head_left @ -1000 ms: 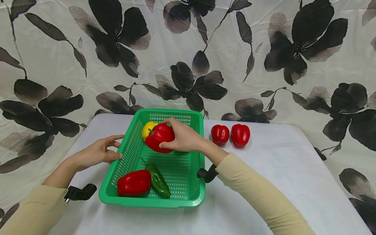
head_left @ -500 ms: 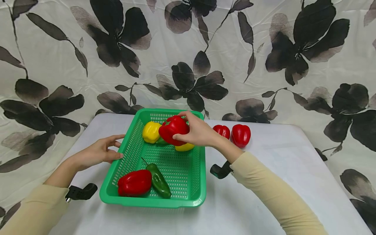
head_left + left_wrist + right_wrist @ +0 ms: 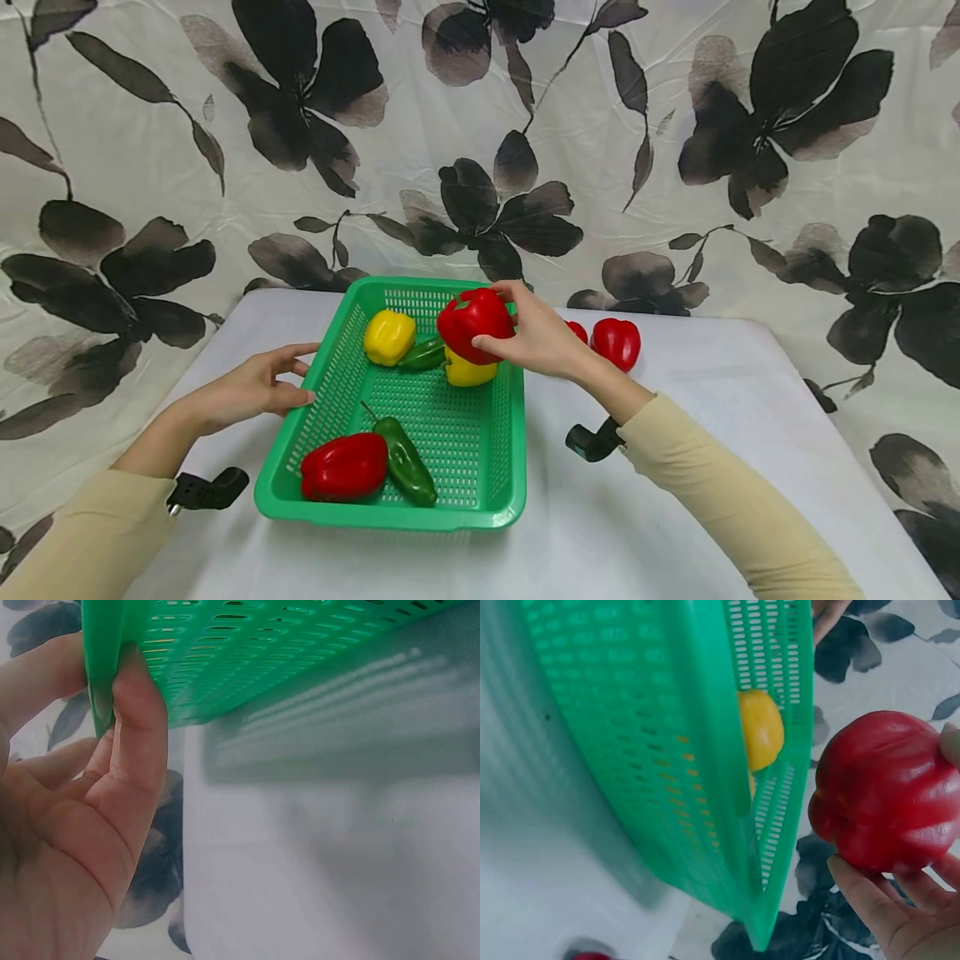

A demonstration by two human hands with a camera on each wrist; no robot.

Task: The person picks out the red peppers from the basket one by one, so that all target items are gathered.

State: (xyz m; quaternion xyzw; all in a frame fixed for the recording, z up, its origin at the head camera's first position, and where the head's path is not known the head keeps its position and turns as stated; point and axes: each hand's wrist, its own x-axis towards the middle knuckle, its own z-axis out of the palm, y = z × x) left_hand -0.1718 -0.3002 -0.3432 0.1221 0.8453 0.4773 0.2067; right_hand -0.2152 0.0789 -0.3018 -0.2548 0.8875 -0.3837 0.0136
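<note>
My right hand (image 3: 536, 333) grips a red bell pepper (image 3: 472, 321) between thumb and fingers, raised over the back right of a green plastic basket (image 3: 390, 518). In the right wrist view the red bell pepper stands above the basket's rim. My left hand (image 3: 251, 387) pinches the basket's left rim, the thumb on one side and fingers on the other in the left wrist view. Inside, under the raised pepper, lies a yellow bell pepper (image 3: 471, 375), partly hidden. A second yellow bell pepper (image 3: 389, 337) and a green pepper (image 3: 422, 356) lie along the back.
At the basket's front left rest another red bell pepper (image 3: 343, 467) and a long green pepper (image 3: 407, 462). Right of the basket, a red bell pepper (image 3: 617, 343) stands on the white table (image 3: 675, 392), with one more behind my right wrist. A floral cloth (image 3: 637, 108) hangs behind.
My right hand has carried the red bell pepper rightward and up from the basket's back left, uncovering the yellow and green peppers there. The left hand stays at the rim.
</note>
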